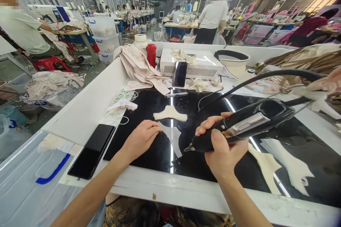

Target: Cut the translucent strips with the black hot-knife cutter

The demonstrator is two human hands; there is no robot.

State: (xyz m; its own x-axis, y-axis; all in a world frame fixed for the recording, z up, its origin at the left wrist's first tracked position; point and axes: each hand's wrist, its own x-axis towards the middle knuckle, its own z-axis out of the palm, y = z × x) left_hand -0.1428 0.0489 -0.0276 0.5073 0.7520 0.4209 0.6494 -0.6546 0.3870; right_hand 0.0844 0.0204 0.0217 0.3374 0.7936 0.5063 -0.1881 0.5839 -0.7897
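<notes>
My right hand (226, 149) is wrapped around a black corded handheld tool (239, 127) with a pointed metal tip. The tip is just right of a thin white fabric piece (172, 136) that lies on the glossy black work surface (149, 161). My left hand (142, 136) has its fingers pressed together at the upper left edge of that piece. Behind it lies a cream fabric cutout (170, 113), shaped with a curved edge. To the right of my right arm are a cream cut piece (266, 166) and a white cut piece (289, 165).
A dark phone (92, 150) lies left; another phone (180, 73) leans on a white vented box (190, 64). Near the back are fabric strips (140, 65), a red cup (151, 55) and green cord loops (122, 99). Another person's hand (329, 81) reaches in at right.
</notes>
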